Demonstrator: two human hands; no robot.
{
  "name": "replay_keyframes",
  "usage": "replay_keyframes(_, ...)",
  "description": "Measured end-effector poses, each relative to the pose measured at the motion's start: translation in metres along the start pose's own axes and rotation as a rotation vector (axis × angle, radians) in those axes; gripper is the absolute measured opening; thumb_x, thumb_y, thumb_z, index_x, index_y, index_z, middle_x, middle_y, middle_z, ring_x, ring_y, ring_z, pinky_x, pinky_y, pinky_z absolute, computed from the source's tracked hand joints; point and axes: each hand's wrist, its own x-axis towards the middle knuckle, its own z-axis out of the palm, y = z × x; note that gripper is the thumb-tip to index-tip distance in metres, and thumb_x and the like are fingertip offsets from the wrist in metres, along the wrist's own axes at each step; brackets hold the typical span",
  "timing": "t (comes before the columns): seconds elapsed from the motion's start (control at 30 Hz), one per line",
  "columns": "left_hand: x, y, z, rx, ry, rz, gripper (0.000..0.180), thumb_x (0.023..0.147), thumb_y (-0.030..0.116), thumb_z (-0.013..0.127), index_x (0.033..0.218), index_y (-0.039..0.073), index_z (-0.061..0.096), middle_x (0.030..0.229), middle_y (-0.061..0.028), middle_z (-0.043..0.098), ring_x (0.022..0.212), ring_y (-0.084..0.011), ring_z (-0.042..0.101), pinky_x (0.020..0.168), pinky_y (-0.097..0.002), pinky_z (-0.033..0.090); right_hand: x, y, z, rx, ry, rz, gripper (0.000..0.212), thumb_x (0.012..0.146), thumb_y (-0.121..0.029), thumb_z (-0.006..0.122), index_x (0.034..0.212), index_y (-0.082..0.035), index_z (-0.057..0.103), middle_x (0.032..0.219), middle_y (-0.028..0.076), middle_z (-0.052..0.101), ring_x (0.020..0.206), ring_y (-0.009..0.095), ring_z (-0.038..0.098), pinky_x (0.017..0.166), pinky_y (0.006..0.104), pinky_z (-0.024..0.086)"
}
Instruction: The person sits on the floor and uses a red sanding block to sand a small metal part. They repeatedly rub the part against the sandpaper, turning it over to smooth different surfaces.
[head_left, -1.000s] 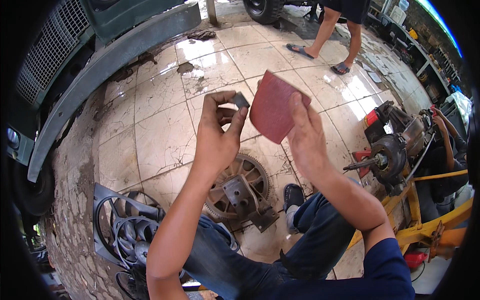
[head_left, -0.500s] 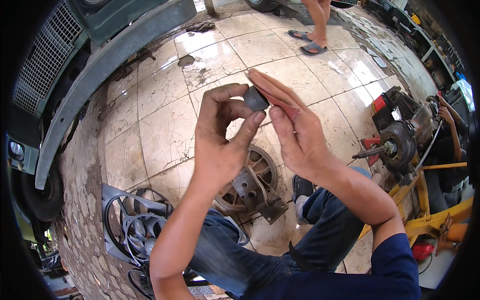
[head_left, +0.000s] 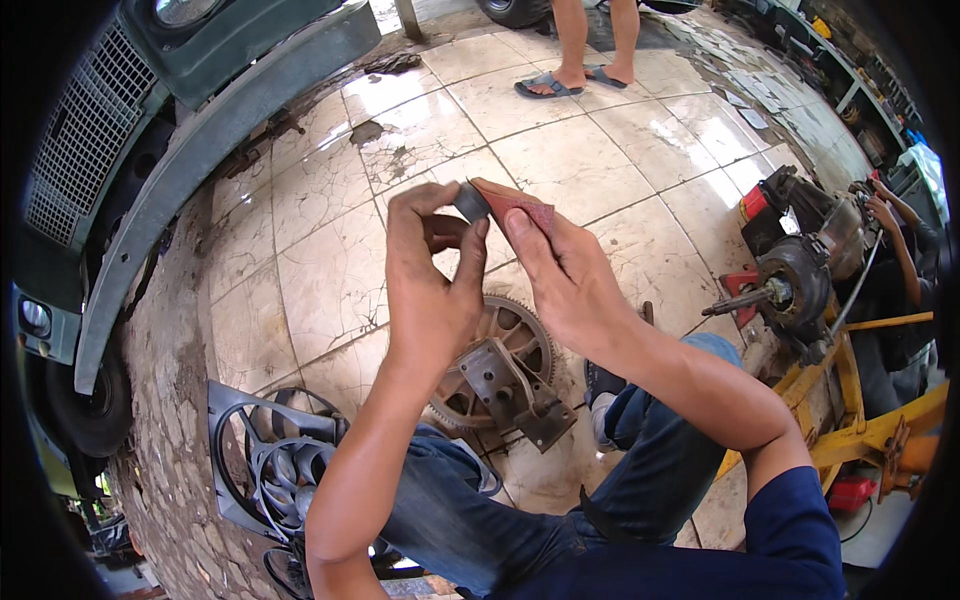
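The left hand (head_left: 432, 265) pinches the small dark block (head_left: 470, 203) between thumb and fingers, above the toothed wheel (head_left: 530, 348). The right hand (head_left: 572, 275) grips the bent red sheet (head_left: 512, 205), apparently against the block. For even rubbing, support the sheet flat and press lightly.

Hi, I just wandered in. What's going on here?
A seated person holds a small dark block in the left hand, pinched between thumb and fingers. The right hand holds a bent red sheet close against the block; whether they touch is hard to tell. Below the hands, a toothed wheel lies on the tiled floor. Someone in sandals stands farther off.
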Motion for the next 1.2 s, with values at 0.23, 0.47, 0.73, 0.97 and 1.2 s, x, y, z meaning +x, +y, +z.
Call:
replay_keyframes(0.23, 0.002, -0.007, 0.009, 0.143, 0.001, 0.025, 0.035, 0.081, -0.007, 0.065, 0.112, -0.002, 0.049, 0.108, -0.0173, 0.053, 0.076, -0.0213, 0.062, 0.068, -0.0318, 0.052, 0.006, 0.014, -0.006, 0.105, -0.020, 0.141, 0.042, 0.104, -0.027, 0.039, 0.130, 0.004, 0.052, 0.100, 0.014, 0.065, 0.091, 0.015, 0.056, 0.085, 0.0288, 0.045)
replay_keyframes(0.47, 0.001, -0.009, 0.009, 0.176, -0.016, -0.138, 0.032, 0.084, -0.005, 0.063, 0.112, -0.003, 0.049, 0.109, -0.0172, 0.053, 0.076, -0.0191, 0.061, 0.068, -0.0306, 0.051, 0.017, 0.029, 0.006, 0.184, -0.033, 0.175, 0.045, 0.104, -0.031, 0.036, 0.121, 0.006, 0.055, 0.091, 0.014, 0.064, 0.087, 0.015, 0.056, 0.080, 0.0299, 0.045)
replay_keyframes(0.73, 0.005, -0.014, 0.006, 0.214, -0.060, -0.127, 0.032, 0.083, -0.005, 0.064, 0.111, -0.003, 0.049, 0.108, -0.0172, 0.053, 0.077, -0.0212, 0.062, 0.070, -0.0323, 0.051, 0.020, 0.030, 0.011, 0.287, -0.012, 0.289, 0.044, 0.104, -0.030, 0.036, 0.121, 0.004, 0.057, 0.099, 0.011, 0.065, 0.092, 0.015, 0.056, 0.084, 0.0302, 0.044)
replay_keyframes(0.97, -0.001, -0.016, 0.011, 0.163, -0.103, -0.030, 0.033, 0.082, -0.005, 0.064, 0.111, -0.002, 0.049, 0.106, -0.0162, 0.053, 0.076, -0.0221, 0.062, 0.072, -0.0322, 0.051, 0.021, 0.027, 0.007, 0.398, -0.004, 0.391, 0.043, 0.104, -0.030, 0.037, 0.124, 0.002, 0.056, 0.104, 0.010, 0.064, 0.094, 0.015, 0.055, 0.086, 0.0287, 0.043)
replay_keyframes(1.2, -0.004, -0.013, 0.011, 0.162, -0.097, -0.096, 0.032, 0.083, -0.002, 0.065, 0.111, -0.001, 0.049, 0.105, -0.0162, 0.054, 0.075, -0.0238, 0.062, 0.071, -0.0354, 0.051, 0.022, 0.021, 0.006, 0.371, -0.026, 0.491, 0.043, 0.104, -0.030, 0.036, 0.127, 0.002, 0.055, 0.108, 0.012, 0.064, 0.100, 0.014, 0.054, 0.091, 0.0282, 0.041)
